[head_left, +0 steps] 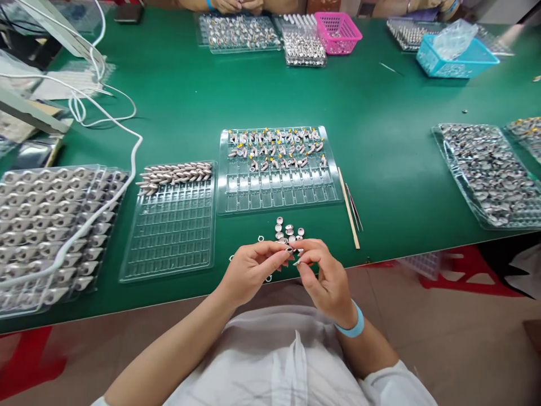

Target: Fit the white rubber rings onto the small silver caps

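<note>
My left hand (253, 270) and my right hand (325, 276) meet at the near edge of the green table (380, 141), fingertips pinched together on a small silver part (295, 256). Just beyond the fingers lies a small heap of loose silver caps (288, 229). Further back is a clear tray (276, 169) whose top rows hold grey parts with yellow tips. To its left, a second clear tray (173, 225) carries one row of grey parts along its top. My right wrist wears a blue band (354, 327).
A stack of filled trays (51, 225) with a white cable (127, 169) over it sits at the left. Two thin sticks (350, 208) lie right of the centre tray. A tray of silver pieces (490, 175) is at the right. Pink (338, 31) and blue (456, 59) baskets and other people's hands (236, 5) are at the far edge.
</note>
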Action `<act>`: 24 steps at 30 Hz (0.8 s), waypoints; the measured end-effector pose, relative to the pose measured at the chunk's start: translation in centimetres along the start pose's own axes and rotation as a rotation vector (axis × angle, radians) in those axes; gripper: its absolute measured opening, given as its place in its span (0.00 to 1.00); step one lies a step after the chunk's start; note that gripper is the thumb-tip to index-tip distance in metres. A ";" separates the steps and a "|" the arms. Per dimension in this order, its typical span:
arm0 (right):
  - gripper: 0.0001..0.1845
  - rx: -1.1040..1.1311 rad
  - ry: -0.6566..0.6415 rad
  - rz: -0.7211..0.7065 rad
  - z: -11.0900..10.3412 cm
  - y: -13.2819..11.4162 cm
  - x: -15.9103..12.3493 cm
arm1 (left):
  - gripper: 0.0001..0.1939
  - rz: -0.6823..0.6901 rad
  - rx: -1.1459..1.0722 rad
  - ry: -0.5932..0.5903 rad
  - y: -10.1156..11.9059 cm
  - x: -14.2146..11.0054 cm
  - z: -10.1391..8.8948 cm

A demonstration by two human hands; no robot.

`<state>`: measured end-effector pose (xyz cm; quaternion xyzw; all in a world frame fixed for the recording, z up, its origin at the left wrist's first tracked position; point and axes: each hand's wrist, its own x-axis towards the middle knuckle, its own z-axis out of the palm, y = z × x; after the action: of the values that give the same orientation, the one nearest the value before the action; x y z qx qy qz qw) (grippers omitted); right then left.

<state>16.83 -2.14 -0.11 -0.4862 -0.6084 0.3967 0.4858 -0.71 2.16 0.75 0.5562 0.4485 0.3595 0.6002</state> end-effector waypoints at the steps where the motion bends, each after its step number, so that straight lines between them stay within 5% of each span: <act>1: 0.08 -0.063 0.004 -0.074 0.2 0.0 0.0 | 0.09 -0.050 -0.058 0.022 0.1 0.0 0.3; 5: 0.15 -0.310 0.026 -0.368 0.8 0.7 -0.2 | 0.09 -0.201 -0.174 0.067 0.3 0.0 0.5; 8: 0.15 -0.394 0.013 -0.420 1.1 1.2 -0.4 | 0.09 -0.226 -0.229 0.078 0.3 -0.1 0.4; 20: 0.16 -0.329 0.018 -0.336 1.8 1.0 -0.9 | 0.16 -0.154 -0.088 0.064 0.0 -1.0 0.1; 24: 0.10 -0.148 -0.021 -0.182 1.2 0.2 -0.6 | 0.12 -0.130 -0.080 0.059 -0.5 -1.2 -0.1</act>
<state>15.76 -2.70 -0.68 -0.4594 -0.6827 0.3102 0.4762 -1.20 1.05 0.41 0.4907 0.4865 0.3537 0.6305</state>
